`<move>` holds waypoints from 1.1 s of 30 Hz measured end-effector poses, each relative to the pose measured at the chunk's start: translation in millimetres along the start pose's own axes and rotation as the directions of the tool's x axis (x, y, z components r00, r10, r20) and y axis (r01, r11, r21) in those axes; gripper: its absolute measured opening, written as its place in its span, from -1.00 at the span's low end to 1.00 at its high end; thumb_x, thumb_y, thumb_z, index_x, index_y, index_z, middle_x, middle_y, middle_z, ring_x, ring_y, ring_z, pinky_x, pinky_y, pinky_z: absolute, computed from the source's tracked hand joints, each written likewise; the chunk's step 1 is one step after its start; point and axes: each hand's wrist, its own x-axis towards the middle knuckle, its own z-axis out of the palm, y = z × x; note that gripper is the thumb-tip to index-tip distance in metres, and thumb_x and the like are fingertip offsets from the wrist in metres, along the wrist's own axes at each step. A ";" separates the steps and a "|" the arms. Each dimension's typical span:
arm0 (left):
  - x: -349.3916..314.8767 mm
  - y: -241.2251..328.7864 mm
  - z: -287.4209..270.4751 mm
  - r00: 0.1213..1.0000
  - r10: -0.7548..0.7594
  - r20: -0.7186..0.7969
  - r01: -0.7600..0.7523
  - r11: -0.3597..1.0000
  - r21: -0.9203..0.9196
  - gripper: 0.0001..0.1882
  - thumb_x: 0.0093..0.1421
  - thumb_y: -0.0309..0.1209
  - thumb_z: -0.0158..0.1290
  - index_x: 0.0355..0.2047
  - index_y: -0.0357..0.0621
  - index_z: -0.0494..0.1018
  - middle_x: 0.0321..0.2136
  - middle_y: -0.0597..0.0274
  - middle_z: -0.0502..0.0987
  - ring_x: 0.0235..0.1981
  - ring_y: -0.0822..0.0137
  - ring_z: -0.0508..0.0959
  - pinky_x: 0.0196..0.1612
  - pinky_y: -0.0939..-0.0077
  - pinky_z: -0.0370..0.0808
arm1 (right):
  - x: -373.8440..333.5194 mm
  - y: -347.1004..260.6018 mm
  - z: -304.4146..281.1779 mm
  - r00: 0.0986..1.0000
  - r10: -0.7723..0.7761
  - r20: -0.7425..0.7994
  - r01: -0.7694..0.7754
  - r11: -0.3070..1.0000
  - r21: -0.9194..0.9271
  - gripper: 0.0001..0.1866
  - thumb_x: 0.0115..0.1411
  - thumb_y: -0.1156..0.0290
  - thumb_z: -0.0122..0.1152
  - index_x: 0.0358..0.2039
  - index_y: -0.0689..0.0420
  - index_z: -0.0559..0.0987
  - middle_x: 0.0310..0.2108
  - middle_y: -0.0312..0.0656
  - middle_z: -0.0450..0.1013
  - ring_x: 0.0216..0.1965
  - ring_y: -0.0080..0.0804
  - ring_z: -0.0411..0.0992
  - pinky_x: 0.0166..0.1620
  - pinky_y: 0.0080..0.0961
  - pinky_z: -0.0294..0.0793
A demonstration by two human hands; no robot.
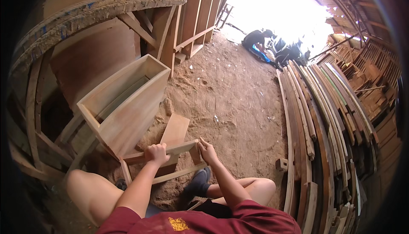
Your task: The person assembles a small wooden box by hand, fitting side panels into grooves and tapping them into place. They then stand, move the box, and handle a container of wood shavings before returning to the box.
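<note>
A small rectangular wooden frame [181, 173], like an open drawer without a visible bottom, lies low between my bent legs. My left hand [156, 154] is closed in a fist over its far rail, left of the middle. My right hand [207, 151] grips the frame's right end, fingers pointing away from me near the corner. Just beyond the far rail, a flat pale board [175, 128] rests at an angle. Left of that stands a long, deep wooden box [134, 110], open at the top, its near end close to the frame's left corner.
Long planks [306, 149] are stacked along the right, with a small wood block [281, 164] beside them. A rough wooden bench [106, 8] with braced legs stands at left. Sandy ground [226, 93] stretches ahead to a crouching person [255, 42] near a dark motorbike-like shape.
</note>
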 end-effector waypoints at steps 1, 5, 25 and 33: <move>-0.7 2.1 0.0 1.000 0.004 -0.007 -0.004 1.000 0.004 -0.57 -0.14 0.06 0.34 -0.39 0.10 0.54 -0.50 0.27 0.63 -0.40 0.23 0.68 -0.33 0.28 0.60 | -0.8 2.6 -1.2 1.000 -0.006 -0.001 0.006 1.000 0.018 -0.53 0.38 0.23 0.06 0.26 0.08 0.40 0.05 0.12 0.50 0.13 -0.26 0.45 0.15 -0.47 0.36; 6.6 -4.1 1.2 0.999 0.016 -0.046 -0.016 1.000 0.005 -0.57 -0.14 0.07 0.33 -0.41 0.09 0.54 -0.51 0.28 0.63 -0.42 0.24 0.67 -0.34 0.30 0.59 | 21.7 -35.2 -2.2 0.997 0.066 0.042 -0.066 0.998 -0.021 -0.52 0.37 0.23 0.07 0.24 0.15 0.41 0.06 0.16 0.48 0.12 -0.23 0.46 0.14 -0.46 0.37; 5.0 3.2 -2.3 1.000 0.003 -0.011 -0.003 1.000 0.007 -0.55 -0.15 0.10 0.34 -0.42 0.08 0.54 -0.54 0.25 0.62 -0.42 0.25 0.67 -0.35 0.30 0.58 | 33.4 -23.8 8.2 0.997 -0.018 -0.072 0.009 0.992 -0.128 -0.52 0.35 0.12 0.06 0.20 0.06 0.46 -0.03 0.21 0.48 0.05 0.05 0.48 0.05 -0.29 0.46; 2.6 -2.7 -3.8 1.000 0.001 0.006 -0.001 0.999 0.045 -0.54 -0.13 0.13 0.32 -0.41 0.08 0.54 -0.53 0.27 0.63 -0.42 0.26 0.67 -0.34 0.33 0.57 | -19.0 -31.6 -3.5 0.999 -0.030 -0.043 0.020 0.977 -0.212 -0.54 0.35 0.13 0.04 0.21 -0.02 0.45 -0.04 0.14 0.51 0.04 0.07 0.48 0.07 -0.22 0.44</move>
